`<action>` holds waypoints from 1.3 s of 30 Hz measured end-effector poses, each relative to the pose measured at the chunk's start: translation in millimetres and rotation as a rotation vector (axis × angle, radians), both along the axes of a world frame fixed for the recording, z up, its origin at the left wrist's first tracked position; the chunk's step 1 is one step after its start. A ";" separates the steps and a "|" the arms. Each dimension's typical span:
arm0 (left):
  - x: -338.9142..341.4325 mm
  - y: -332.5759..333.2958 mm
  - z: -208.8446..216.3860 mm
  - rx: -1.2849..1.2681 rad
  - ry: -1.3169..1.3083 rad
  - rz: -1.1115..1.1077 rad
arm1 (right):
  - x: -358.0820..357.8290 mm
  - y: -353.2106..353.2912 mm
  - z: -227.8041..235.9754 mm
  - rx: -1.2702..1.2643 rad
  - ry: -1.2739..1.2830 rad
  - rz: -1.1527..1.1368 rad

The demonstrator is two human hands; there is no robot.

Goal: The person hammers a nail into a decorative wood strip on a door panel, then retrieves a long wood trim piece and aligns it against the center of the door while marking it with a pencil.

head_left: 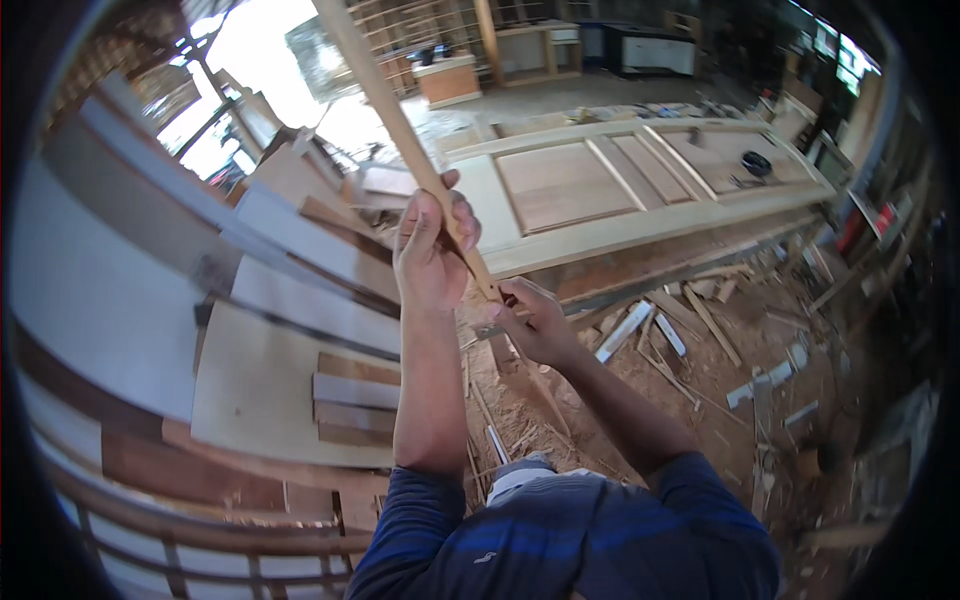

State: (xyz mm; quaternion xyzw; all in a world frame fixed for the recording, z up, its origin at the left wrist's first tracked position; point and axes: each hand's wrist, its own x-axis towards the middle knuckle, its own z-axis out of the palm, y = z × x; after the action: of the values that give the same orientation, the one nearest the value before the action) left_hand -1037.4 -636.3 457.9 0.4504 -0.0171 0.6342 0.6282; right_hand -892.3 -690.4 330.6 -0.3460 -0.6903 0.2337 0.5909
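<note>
A long, narrow wooden strip (385, 105) slants up and away from me, its far end running out of the picture at the top. My left hand (432, 245) is wrapped round it, palm up, with the thumb along its side. Lower down, my right hand (532, 318) pinches the near end of the strip between thumb and fingers. A small dark spot shows on the wood close to that end. Beyond my hands lies a pale panelled wooden door (570, 185), flat on a support, with a small dark round object (756, 163) on its far right part.
Boards and panels (290, 375) are stacked at my left. Offcuts (712, 325) and sawdust cover the floor to the right, below the door. A wooden cabinet (448, 80) and a dark cabinet with a white front (655, 52) stand at the back.
</note>
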 end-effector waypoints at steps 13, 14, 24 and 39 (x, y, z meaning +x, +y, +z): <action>79.3 104.1 4.2 -0.052 -0.113 -0.225 | 105.7 4.2 -65.8 -0.431 -0.016 -0.275; 88.4 107.2 3.9 -0.069 -0.130 -0.225 | 115.9 -0.3 -64.3 -0.433 -0.012 -0.286; 238.2 121.7 -70.4 -0.261 0.117 0.063 | 268.7 -48.2 -115.1 -0.574 0.210 -0.553; 509.4 158.7 -304.2 -0.503 1.002 -0.006 | 523.8 -142.1 -252.6 -0.885 -0.061 -0.846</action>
State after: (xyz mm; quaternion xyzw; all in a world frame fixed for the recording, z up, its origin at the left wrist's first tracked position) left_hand -528.0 -477.6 153.8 0.5328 0.4342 0.3251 0.6496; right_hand -368.5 -832.5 78.1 -0.8092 -0.3471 0.2334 0.4126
